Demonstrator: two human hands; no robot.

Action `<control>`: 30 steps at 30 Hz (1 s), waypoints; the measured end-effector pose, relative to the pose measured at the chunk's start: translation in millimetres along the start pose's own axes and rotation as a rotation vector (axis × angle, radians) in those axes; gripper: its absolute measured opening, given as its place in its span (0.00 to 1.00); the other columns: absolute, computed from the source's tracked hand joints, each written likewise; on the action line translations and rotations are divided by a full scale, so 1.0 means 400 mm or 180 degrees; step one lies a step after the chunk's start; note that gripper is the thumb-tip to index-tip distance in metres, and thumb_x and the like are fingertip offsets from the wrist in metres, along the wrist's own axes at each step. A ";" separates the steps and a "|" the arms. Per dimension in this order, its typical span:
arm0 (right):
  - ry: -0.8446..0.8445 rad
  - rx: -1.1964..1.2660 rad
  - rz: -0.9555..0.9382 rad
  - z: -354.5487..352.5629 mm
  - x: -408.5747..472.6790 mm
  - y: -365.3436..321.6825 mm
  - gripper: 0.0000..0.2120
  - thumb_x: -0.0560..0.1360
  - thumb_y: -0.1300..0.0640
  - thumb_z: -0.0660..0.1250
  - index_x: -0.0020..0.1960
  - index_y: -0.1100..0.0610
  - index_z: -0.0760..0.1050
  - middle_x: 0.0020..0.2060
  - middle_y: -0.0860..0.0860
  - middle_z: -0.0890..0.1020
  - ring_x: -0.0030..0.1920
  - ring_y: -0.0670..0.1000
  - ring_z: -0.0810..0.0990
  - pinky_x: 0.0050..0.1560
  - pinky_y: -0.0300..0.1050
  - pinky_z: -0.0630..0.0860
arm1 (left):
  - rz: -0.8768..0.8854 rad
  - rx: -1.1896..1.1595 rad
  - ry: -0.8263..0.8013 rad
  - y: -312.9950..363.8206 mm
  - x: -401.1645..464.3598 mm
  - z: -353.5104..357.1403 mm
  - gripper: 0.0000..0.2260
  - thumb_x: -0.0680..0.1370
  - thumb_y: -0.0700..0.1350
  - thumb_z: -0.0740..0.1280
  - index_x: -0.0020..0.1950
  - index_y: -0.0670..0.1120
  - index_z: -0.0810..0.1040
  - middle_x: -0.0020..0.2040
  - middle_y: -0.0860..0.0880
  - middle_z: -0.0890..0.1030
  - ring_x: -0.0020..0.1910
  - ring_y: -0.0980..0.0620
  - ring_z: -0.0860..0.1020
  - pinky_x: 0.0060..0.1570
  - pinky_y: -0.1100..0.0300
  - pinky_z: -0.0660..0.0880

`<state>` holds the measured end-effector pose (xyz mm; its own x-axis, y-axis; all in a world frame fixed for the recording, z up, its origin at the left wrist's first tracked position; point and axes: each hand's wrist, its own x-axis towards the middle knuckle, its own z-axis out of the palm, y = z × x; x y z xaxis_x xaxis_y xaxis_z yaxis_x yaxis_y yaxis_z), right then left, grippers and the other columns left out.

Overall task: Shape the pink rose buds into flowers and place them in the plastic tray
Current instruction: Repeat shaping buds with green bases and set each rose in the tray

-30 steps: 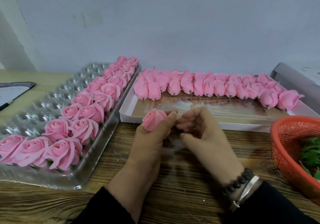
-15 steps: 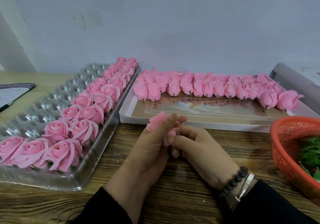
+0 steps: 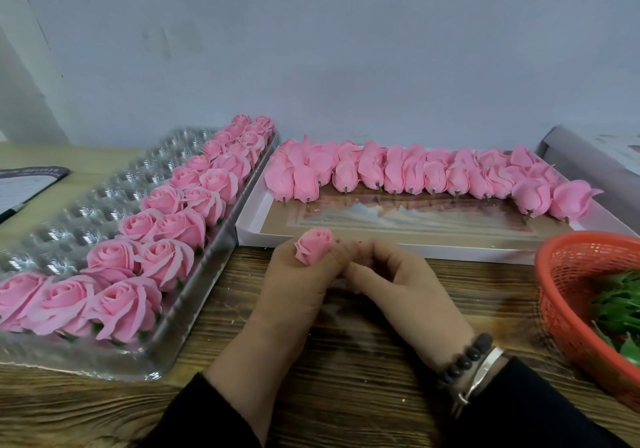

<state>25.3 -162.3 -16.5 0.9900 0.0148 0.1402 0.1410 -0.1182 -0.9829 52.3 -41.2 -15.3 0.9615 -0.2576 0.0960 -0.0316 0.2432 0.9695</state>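
Currently: shaping step, 1 bud (image 3: 314,245) in hand, at scene centre just near of the white box (image 3: 247,229). Your left hand (image 3: 298,285) grips it from below, fingers curled round its base. Your right hand (image 3: 398,281) touches the left, fingers curled; whether it pinches the stem, you cannot tell. Bud's long axis runs roughly upright, tip pointing up and slightly far. Next move, likely: fold outer petals outward, then seat the flower in a free cup of the tray (image 3: 104,366), left.
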 end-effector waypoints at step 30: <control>-0.0854 -0.1149 -0.0608 -0.041 -0.006 -0.032 0.15 0.71 0.62 0.71 0.47 0.43 0.73 0.41 0.33 0.74 0.43 0.35 0.73 0.44 0.28 0.68 | 0.0058 0.2104 -0.0846 -0.009 0.014 -0.031 0.51 0.65 0.37 0.76 0.69 0.63 0.42 0.54 0.60 0.77 0.56 0.64 0.75 0.55 0.73 0.70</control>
<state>21.2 -177.1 -2.3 0.9187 0.3196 0.2319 0.3576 -0.4244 -0.8319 61.0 -31.9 -21.3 0.8628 -0.4986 0.0838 -0.2870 -0.3466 0.8930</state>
